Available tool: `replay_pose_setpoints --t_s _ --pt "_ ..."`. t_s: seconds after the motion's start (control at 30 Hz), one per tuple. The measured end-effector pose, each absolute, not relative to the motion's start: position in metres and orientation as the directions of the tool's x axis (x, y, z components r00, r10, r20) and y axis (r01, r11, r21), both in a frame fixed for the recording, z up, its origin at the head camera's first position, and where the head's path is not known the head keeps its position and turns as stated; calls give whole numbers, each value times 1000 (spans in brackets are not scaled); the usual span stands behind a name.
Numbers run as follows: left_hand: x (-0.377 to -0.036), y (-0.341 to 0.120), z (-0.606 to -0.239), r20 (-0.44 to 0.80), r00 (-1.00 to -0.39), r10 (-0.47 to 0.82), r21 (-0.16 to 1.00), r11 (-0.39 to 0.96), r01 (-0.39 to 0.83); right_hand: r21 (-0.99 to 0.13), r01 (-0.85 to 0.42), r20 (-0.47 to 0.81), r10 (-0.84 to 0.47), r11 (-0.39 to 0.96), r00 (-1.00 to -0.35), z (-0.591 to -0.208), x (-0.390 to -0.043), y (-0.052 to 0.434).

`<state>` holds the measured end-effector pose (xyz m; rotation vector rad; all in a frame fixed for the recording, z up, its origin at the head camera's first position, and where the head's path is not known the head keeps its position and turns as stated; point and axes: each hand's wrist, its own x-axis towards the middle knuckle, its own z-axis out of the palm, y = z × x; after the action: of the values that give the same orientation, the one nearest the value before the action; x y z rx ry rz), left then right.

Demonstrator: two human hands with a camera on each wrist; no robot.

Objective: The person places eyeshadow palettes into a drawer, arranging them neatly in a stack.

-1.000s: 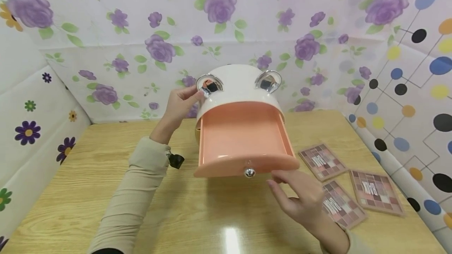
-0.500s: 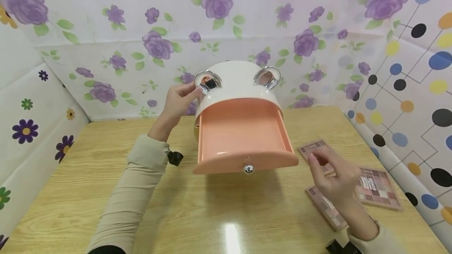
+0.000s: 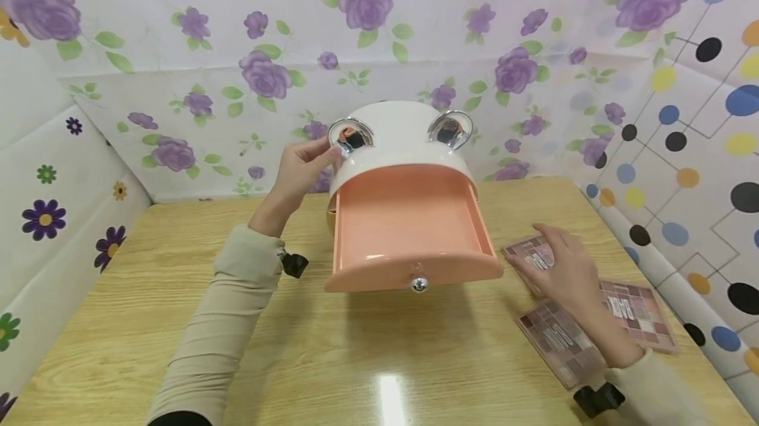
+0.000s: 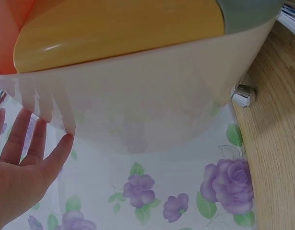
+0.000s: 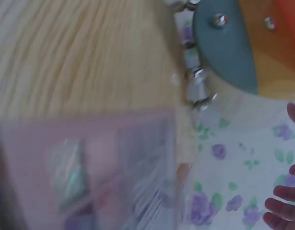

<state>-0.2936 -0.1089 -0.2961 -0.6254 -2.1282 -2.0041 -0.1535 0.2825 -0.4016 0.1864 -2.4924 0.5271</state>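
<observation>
A white storage box with chrome frog-like eyes (image 3: 403, 130) stands toward the back of the table, its peach drawer (image 3: 409, 215) pulled out, bare inside. My left hand (image 3: 302, 169) holds the box by its left eye: the thumb lies at the chrome ring, while fingertips touch the white side in the left wrist view. My right hand (image 3: 566, 274) is spread over the farthest palette (image 3: 536, 253), partly covering it. Closer to me lies a second palette (image 3: 560, 340), and a third (image 3: 640, 314) is to its right. A blurred palette (image 5: 99, 163) fills the lower right wrist view.
Below the peach drawer, the wrist views show a yellow drawer (image 4: 123, 28) and a grey-green drawer (image 5: 224, 48). A chrome knob (image 3: 419, 283) sits on the drawer front. Flowered sheeting (image 3: 196, 70) backs the wooden table (image 3: 284, 347), and a dotted sheet (image 3: 682, 169) stands at the right.
My right hand has left the drawer front, moved right and spread its fingers over the palettes. The nearest palette has shifted slightly. My left hand and the box keep their place.
</observation>
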Motion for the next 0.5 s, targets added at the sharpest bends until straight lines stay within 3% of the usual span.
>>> replay_pose_setpoints --t_s 0.13,0.5 --pt "-294 -108 -296 393 -898 200 915 16 404 -321 -161 385 -27 933 -922 -410 -161 299" --pt "-295 -109 -297 391 -899 196 915 23 402 -253 -84 165 -43 964 -985 -435 -170 336"
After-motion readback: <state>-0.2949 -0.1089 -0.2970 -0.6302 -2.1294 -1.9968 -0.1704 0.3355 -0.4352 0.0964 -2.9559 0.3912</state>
